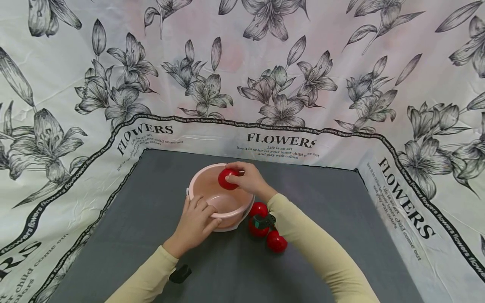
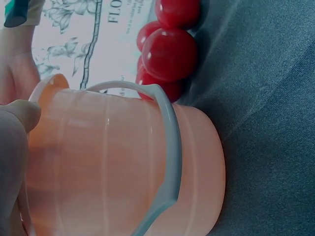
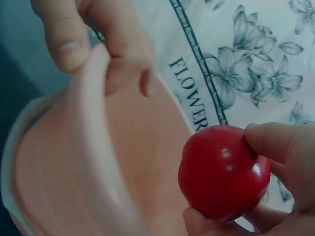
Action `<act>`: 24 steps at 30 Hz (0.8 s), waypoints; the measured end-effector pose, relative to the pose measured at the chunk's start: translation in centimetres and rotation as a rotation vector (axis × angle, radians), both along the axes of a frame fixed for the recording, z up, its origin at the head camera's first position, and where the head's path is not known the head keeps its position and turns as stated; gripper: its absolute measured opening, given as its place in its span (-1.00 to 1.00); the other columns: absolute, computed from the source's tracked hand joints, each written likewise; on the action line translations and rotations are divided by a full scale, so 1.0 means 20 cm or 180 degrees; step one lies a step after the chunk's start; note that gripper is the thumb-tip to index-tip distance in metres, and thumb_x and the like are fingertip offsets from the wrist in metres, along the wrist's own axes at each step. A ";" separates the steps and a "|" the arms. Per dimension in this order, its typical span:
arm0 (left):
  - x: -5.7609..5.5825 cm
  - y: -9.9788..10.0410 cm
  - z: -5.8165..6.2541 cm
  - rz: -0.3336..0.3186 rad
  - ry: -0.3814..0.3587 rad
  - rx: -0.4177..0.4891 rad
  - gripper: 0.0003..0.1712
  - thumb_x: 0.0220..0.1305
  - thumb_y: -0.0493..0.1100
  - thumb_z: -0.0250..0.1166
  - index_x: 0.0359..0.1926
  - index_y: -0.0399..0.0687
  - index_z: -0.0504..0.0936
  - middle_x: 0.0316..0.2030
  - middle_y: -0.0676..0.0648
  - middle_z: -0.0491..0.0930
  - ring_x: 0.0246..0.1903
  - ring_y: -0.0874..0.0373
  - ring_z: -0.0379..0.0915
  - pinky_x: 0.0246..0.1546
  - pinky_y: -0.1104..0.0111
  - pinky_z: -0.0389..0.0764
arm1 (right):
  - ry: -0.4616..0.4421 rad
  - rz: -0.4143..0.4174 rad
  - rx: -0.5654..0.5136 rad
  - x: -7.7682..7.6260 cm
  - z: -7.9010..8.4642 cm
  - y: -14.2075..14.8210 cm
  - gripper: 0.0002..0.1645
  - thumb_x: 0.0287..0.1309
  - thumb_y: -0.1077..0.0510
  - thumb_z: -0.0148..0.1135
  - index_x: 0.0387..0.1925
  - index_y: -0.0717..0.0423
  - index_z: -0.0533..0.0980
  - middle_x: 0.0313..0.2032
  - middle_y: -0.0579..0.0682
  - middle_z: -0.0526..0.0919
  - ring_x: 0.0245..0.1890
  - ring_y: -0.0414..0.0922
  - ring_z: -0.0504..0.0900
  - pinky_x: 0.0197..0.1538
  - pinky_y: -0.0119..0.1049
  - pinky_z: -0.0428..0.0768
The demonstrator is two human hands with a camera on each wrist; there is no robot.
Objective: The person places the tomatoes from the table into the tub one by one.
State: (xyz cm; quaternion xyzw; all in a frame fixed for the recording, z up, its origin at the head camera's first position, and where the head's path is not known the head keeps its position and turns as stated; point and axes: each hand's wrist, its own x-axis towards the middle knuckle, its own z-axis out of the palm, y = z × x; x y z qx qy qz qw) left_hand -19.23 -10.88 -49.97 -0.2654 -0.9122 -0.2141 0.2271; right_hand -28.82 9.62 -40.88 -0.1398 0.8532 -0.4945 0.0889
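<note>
A pink bucket (image 1: 212, 172) stands upright on the grey table, its interior facing up in the head view. My left hand (image 1: 195, 221) grips the bucket's near rim, fingers inside and thumb outside. Over the bucket's opening, my right hand (image 1: 248, 182) holds a glossy red round fruit (image 3: 224, 172) between thumb and fingers. The right wrist view shows the fruit apart from the bucket's rim (image 3: 93, 132). Several more red fruits (image 1: 276, 242) lie on the table right of the bucket, partly hidden by the right wrist in the head view.
The bucket's pale grey handle (image 2: 170, 147) hangs down its near side. Grey cloth (image 1: 151, 185) covers the table. A white flower-printed sheet (image 1: 212, 139) rises behind it and along both sides. Each wrist wears a small dark device (image 1: 180, 274).
</note>
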 end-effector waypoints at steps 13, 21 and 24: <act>-0.01 0.00 -0.01 0.0010 0.0013 -0.0019 -0.72 0.22 0.06 0.41 -0.20 -0.01 0.64 -0.19 -0.11 0.62 0.23 -0.24 0.38 0.28 -0.45 0.25 | 0.0093 0.0146 0.0264 -0.01 -0.16 -0.13 -0.56 0.23 0.19 0.35 0.15 0.12 0.62 0.11 0.15 0.69 -0.01 0.03 0.63 -0.02 -0.14 0.76; 0.00 0.00 -0.01 0.0049 0.0019 -0.0024 -0.75 0.22 0.05 0.41 -0.25 0.02 0.63 -0.19 -0.11 0.62 0.22 -0.23 0.38 0.30 -0.46 0.22 | -0.0115 0.0083 0.0383 -0.04 -0.20 -0.17 -0.57 0.24 0.19 0.35 0.14 0.10 0.62 0.11 0.15 0.69 0.01 0.05 0.61 -0.02 -0.11 0.76; 0.00 0.00 -0.01 0.0045 0.0018 -0.0024 -0.75 0.23 0.05 0.40 -0.24 0.02 0.63 -0.19 -0.11 0.62 0.22 -0.23 0.39 0.31 -0.46 0.22 | -0.0270 0.0017 0.0413 -0.05 -0.21 -0.18 -0.56 0.23 0.18 0.36 0.15 0.08 0.62 0.12 0.15 0.68 0.01 0.05 0.60 -0.03 -0.09 0.76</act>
